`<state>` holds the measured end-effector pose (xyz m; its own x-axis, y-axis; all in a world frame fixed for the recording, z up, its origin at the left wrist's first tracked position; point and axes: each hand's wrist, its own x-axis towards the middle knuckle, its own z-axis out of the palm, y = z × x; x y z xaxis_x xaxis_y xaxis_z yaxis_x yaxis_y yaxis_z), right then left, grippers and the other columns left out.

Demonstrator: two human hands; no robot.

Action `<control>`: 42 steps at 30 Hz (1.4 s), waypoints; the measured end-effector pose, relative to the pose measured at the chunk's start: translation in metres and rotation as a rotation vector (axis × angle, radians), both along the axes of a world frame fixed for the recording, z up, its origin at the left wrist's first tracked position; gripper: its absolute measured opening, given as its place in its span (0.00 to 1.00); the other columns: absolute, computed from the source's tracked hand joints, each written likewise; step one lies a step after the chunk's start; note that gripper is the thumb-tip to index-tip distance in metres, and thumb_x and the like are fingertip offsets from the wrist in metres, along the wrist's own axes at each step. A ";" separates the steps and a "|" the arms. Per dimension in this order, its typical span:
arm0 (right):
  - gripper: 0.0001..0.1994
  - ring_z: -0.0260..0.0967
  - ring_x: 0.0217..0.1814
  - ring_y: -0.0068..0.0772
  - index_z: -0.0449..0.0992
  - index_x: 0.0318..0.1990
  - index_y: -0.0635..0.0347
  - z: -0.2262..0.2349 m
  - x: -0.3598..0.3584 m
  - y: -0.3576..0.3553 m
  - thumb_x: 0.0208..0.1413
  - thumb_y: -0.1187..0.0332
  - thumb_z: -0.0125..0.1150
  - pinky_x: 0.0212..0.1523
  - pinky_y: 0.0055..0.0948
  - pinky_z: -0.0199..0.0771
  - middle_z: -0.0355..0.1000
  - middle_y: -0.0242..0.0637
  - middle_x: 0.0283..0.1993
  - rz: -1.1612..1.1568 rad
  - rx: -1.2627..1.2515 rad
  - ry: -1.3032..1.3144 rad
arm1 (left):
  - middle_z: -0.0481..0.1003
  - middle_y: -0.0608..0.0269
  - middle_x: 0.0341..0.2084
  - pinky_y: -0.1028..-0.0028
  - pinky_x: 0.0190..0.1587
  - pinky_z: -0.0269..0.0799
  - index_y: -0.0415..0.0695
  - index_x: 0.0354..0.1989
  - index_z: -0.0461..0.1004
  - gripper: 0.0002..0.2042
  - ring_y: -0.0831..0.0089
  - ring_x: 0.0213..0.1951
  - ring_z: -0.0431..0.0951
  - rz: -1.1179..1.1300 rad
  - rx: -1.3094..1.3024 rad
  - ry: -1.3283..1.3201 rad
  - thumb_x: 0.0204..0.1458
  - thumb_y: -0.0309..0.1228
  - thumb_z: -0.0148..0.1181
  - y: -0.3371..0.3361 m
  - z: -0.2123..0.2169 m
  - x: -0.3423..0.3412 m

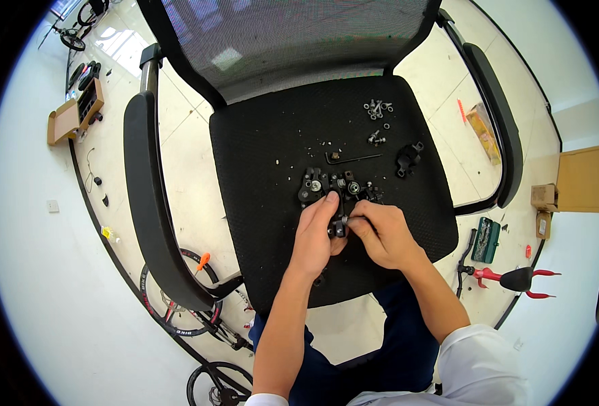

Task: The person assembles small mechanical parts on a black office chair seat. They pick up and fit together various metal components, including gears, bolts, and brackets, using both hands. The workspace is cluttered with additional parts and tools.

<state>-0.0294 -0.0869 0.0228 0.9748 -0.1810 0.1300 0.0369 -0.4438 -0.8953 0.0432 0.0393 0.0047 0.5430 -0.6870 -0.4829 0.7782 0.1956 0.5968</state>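
My left hand [313, 235] is closed around a small black metal part [338, 229], its thumb pressed along the top. My right hand [386, 235] pinches at the right side of that part; whatever is between its fingertips is too small to make out. Just beyond my fingers, more black metal bike parts [309, 188] lie grouped on the chair seat [259, 237]. Above them rests a black hex key [357, 159] with its short end to the left. A separate black clamp-like part [409, 160] sits to the right.
Loose nuts and bolts [378, 108] lie at the seat's far right, with more bolts [376, 137] below. Armrests [154, 196] flank the seat. On the floor are a bike wheel [152, 298], a green toolbox [485, 240], an open cardboard box [63, 123] and a red bike frame [489, 275].
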 end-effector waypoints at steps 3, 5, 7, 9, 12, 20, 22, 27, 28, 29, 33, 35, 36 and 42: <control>0.07 0.63 0.18 0.34 0.70 0.28 0.65 0.002 -0.003 -0.005 0.56 0.71 0.56 0.21 0.28 0.60 0.65 0.39 0.19 -0.011 0.024 0.040 | 0.56 0.72 0.07 0.79 0.13 0.44 0.47 0.24 0.64 0.19 0.83 0.08 0.51 -0.019 -0.056 0.027 0.66 0.42 0.41 0.007 -0.001 0.004; 0.15 0.49 0.15 0.21 0.63 0.22 0.60 -0.008 -0.005 -0.013 0.60 0.66 0.52 0.18 0.26 0.48 0.55 0.30 0.15 -0.150 0.329 -0.093 | 0.54 0.73 0.07 0.79 0.13 0.43 0.47 0.24 0.63 0.19 0.83 0.09 0.51 0.040 -0.183 0.166 0.66 0.44 0.41 0.014 -0.004 0.007; 0.19 0.36 0.16 0.16 0.53 0.21 0.52 0.001 -0.001 -0.027 0.63 0.61 0.49 0.17 0.23 0.37 0.43 0.23 0.17 -0.212 0.772 -0.066 | 0.57 0.73 0.10 0.79 0.14 0.44 0.48 0.25 0.62 0.18 0.84 0.10 0.52 0.045 -0.126 0.037 0.66 0.44 0.43 0.016 -0.001 0.010; 0.18 0.35 0.16 0.16 0.52 0.23 0.52 0.006 0.009 -0.024 0.64 0.61 0.49 0.17 0.22 0.36 0.42 0.23 0.18 -0.191 0.951 0.123 | 0.60 0.72 0.13 0.79 0.15 0.46 0.48 0.28 0.64 0.16 0.84 0.11 0.54 -0.011 0.026 -0.093 0.66 0.43 0.45 0.010 0.000 0.000; 0.15 0.35 0.16 0.15 0.52 0.26 0.53 0.007 0.014 -0.020 0.64 0.62 0.44 0.15 0.21 0.34 0.43 0.23 0.18 -0.065 1.124 0.298 | 0.63 0.75 0.18 0.83 0.17 0.51 0.46 0.35 0.68 0.12 0.87 0.16 0.58 -0.114 0.076 -0.205 0.65 0.40 0.47 0.006 0.000 -0.006; 0.13 0.37 0.15 0.14 0.54 0.25 0.53 0.004 0.008 -0.028 0.63 0.66 0.43 0.14 0.21 0.36 0.44 0.22 0.17 -0.039 1.116 0.348 | 0.64 0.78 0.23 0.85 0.21 0.53 0.46 0.42 0.69 0.11 0.90 0.21 0.58 -0.210 0.091 -0.253 0.66 0.40 0.45 0.000 -0.001 -0.007; 0.13 0.37 0.15 0.14 0.54 0.25 0.53 0.002 0.007 -0.029 0.64 0.66 0.43 0.14 0.21 0.37 0.44 0.22 0.17 -0.050 1.120 0.339 | 0.64 0.77 0.23 0.85 0.21 0.53 0.46 0.42 0.69 0.12 0.90 0.21 0.59 -0.217 0.058 -0.211 0.66 0.40 0.45 0.001 -0.002 -0.006; 0.13 0.37 0.15 0.14 0.54 0.25 0.53 0.006 0.006 -0.028 0.62 0.65 0.44 0.14 0.20 0.36 0.45 0.22 0.17 -0.075 0.996 0.347 | 0.65 0.76 0.24 0.85 0.22 0.54 0.46 0.41 0.70 0.13 0.89 0.23 0.60 -0.241 0.117 -0.247 0.66 0.42 0.45 0.000 -0.001 -0.008; 0.13 0.37 0.15 0.14 0.54 0.25 0.53 0.007 0.006 -0.028 0.62 0.65 0.44 0.14 0.20 0.36 0.45 0.22 0.17 -0.083 0.953 0.357 | 0.65 0.76 0.23 0.84 0.22 0.55 0.46 0.40 0.70 0.13 0.89 0.23 0.60 -0.252 0.139 -0.267 0.66 0.42 0.45 0.000 0.000 -0.008; 0.13 0.38 0.15 0.13 0.55 0.24 0.53 0.008 0.006 -0.029 0.62 0.65 0.44 0.14 0.20 0.37 0.45 0.22 0.17 -0.091 0.910 0.367 | 0.64 0.76 0.23 0.84 0.22 0.55 0.46 0.40 0.70 0.13 0.89 0.23 0.60 -0.263 0.161 -0.286 0.66 0.42 0.46 0.001 0.000 -0.008; 0.13 0.39 0.16 0.13 0.57 0.25 0.54 0.006 0.002 -0.035 0.63 0.66 0.43 0.14 0.19 0.39 0.46 0.21 0.17 -0.054 0.898 0.462 | 0.65 0.76 0.22 0.82 0.23 0.59 0.44 0.39 0.69 0.13 0.87 0.23 0.62 -0.343 0.240 -0.572 0.65 0.41 0.47 0.007 -0.009 -0.006; 0.11 0.41 0.16 0.13 0.60 0.27 0.57 0.005 0.000 -0.038 0.63 0.67 0.42 0.14 0.19 0.42 0.48 0.21 0.17 -0.028 0.931 0.522 | 0.66 0.76 0.23 0.80 0.23 0.60 0.42 0.38 0.68 0.13 0.86 0.23 0.63 -0.392 0.286 -0.663 0.65 0.40 0.47 0.008 -0.008 -0.004; 0.11 0.42 0.16 0.13 0.60 0.26 0.57 0.004 0.000 -0.038 0.63 0.67 0.42 0.14 0.19 0.42 0.49 0.21 0.17 -0.030 0.919 0.520 | 0.66 0.76 0.23 0.79 0.24 0.61 0.42 0.38 0.68 0.13 0.85 0.23 0.64 -0.418 0.309 -0.708 0.65 0.39 0.48 0.008 -0.008 -0.003; 0.12 0.43 0.16 0.12 0.61 0.24 0.58 0.004 0.002 -0.034 0.61 0.69 0.42 0.15 0.19 0.44 0.50 0.21 0.17 0.024 0.854 0.507 | 0.65 0.73 0.20 0.78 0.25 0.61 0.41 0.38 0.66 0.12 0.83 0.22 0.62 -0.106 0.142 -0.642 0.66 0.39 0.46 -0.004 -0.015 -0.013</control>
<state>-0.0275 -0.1213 0.0265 0.8835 0.0006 -0.4684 -0.4385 0.3530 -0.8265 0.0299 0.0351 -0.0102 0.6861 -0.7061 -0.1754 0.2703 0.0235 0.9625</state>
